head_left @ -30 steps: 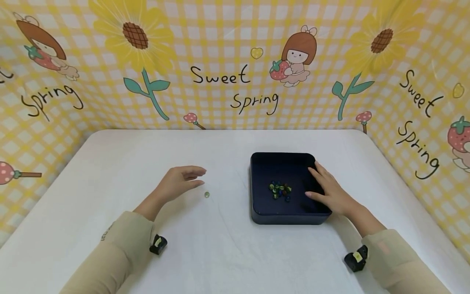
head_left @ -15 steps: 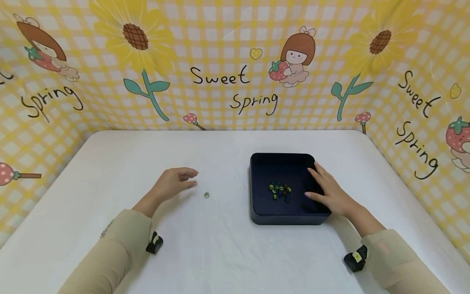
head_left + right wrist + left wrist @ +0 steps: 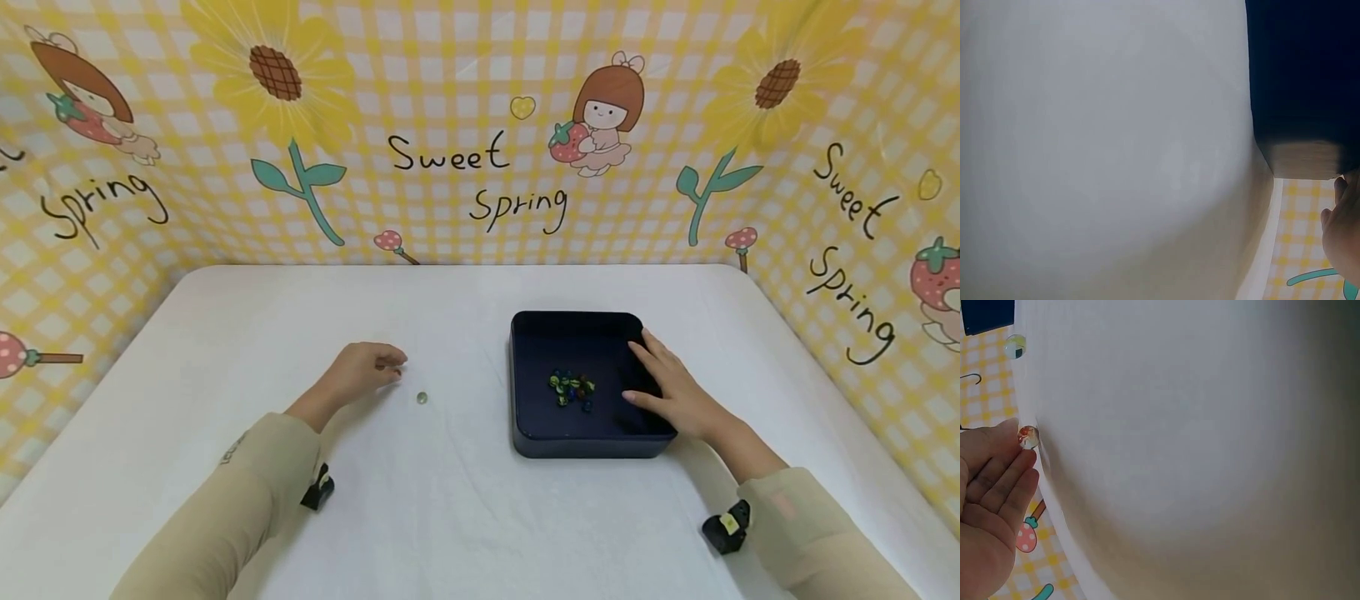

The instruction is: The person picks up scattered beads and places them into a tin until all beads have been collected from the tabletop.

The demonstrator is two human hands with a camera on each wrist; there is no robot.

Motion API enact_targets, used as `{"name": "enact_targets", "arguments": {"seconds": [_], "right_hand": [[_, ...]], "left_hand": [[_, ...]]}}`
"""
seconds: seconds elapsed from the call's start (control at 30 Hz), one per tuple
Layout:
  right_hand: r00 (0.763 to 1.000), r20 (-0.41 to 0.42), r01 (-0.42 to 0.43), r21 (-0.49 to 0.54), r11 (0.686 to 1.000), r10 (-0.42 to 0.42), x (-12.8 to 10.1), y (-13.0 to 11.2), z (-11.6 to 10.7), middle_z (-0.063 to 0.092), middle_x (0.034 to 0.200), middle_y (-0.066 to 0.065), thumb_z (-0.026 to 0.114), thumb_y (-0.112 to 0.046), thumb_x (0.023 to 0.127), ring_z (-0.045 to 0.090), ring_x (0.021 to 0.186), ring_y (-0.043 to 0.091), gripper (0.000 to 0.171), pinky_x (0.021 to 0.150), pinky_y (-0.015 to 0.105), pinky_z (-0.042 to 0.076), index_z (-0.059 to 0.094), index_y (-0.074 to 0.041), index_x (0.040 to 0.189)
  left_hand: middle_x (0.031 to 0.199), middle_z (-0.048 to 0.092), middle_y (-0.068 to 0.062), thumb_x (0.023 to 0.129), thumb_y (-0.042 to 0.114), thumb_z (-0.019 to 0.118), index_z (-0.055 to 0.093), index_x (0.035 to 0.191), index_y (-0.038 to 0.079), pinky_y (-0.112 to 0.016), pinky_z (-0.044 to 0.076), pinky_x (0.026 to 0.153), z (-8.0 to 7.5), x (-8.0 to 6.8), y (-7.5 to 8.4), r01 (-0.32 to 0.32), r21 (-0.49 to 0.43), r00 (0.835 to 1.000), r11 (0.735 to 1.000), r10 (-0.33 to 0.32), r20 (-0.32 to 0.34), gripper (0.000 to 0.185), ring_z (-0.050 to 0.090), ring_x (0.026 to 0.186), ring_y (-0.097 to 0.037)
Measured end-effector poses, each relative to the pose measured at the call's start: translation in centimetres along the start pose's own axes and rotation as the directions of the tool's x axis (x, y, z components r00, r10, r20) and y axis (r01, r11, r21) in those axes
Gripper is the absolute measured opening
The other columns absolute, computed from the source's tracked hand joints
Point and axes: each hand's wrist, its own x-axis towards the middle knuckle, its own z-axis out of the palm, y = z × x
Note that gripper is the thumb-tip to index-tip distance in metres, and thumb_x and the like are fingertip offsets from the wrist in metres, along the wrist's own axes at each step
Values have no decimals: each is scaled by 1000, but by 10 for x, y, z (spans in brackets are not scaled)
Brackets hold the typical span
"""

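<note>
At my left hand's [image 3: 356, 375] fingertips, a clear marble with an orange-red swirl [image 3: 1029, 437] is pinched between thumb and finger, low over the white table. A pale greenish marble [image 3: 422, 398] lies on the cloth just to the right of that hand, and shows above it in the left wrist view. My right hand [image 3: 678, 396] rests over the right wall of a dark navy square box [image 3: 592, 447], fingers spread and fairly straight, thumb and forefinger reaching over its inside. Several green, blue and brownish marbles [image 3: 572, 388] sit clustered on the box floor.
White cloth [image 3: 450, 517] covers the table, with slight creases. A yellow checked curtain [image 3: 450, 83] with printed flowers stands behind the table and along both sides. Small black devices hang at the left cuff [image 3: 318, 489] and the right cuff [image 3: 726, 527].
My left hand first drew back leftward from the pale marble, then its spread fingers closed together at the orange-red marble. The right hand and the box have stayed put.
</note>
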Motion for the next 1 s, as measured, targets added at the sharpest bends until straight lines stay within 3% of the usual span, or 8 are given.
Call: {"name": "enact_targets", "arguments": {"seconds": [0.2, 0.5, 0.7, 1.0], "right_hand": [[1000, 5, -2, 1, 1000, 2, 0, 0, 0, -7, 142, 13, 51, -36, 86, -4, 127, 36, 74, 95, 60, 7, 10, -5, 138], [1000, 5, -5, 3, 1000, 5, 1, 0, 0, -7, 142, 13, 51, -36, 86, -4, 127, 36, 74, 95, 59, 7, 10, -6, 139], [1000, 3, -5, -3, 1000, 5, 1, 0, 0, -7, 142, 13, 51, -37, 86, -3, 127, 37, 74, 95, 59, 7, 10, -6, 139], [1000, 3, -4, -5, 1000, 4, 0, 0, -1, -7, 142, 13, 51, -37, 86, -3, 127, 37, 74, 95, 59, 7, 10, -5, 138]], "left_hand": [[91, 62, -9, 77, 0, 61, 62, 97, -1, -34, 45, 77, 3, 1, -2, -16, 47, 1000, 999, 16, -10, 19, 57, 87, -23], [87, 62, -8, 77, -4, 60, 63, 94, 0, -34, 45, 75, 2, 2, -3, -29, 41, 1000, 999, 29, 0, 18, 57, 84, -22], [89, 62, -8, 78, 1, 61, 64, 93, 1, -35, 45, 76, 1, 2, 0, -47, 70, 999, 996, 47, -1, 15, 56, 85, -22], [88, 63, -8, 78, 4, 62, 64, 94, -1, -33, 46, 75, 1, 4, 8, -95, 22, 993, 995, 97, -74, 17, 58, 83, -20]]}}
